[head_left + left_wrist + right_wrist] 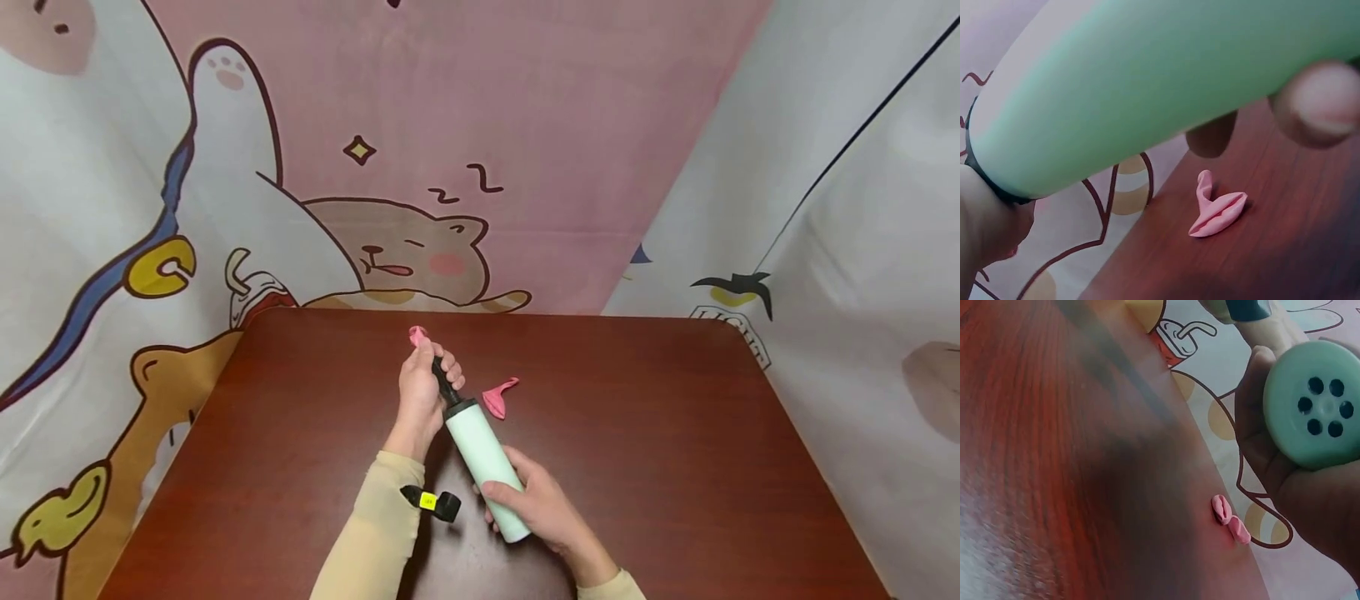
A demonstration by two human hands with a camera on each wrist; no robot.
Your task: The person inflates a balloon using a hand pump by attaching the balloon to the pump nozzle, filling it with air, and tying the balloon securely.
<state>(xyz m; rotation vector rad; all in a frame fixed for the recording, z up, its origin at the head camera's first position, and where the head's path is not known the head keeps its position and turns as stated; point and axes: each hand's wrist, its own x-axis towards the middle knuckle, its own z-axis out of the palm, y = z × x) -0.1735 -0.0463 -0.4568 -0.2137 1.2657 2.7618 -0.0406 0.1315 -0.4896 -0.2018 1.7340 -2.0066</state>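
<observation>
The left hand [422,385] holds the black far end of a pump [482,454], thumb against a pink balloon [417,334] (its seating is hidden); the right hand [534,502] grips the near end. A slack thumb could let the balloon slip off, perhaps toward the second balloon [495,402] lying right.

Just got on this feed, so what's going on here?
A person is holding a light green pump over a brown table. The right hand grips its body, and the left hand holds its black end. A limp pink balloon pokes out past the left hand; whether it's fitted on is hidden. A second pink balloon lies uninflated on the table.
</observation>
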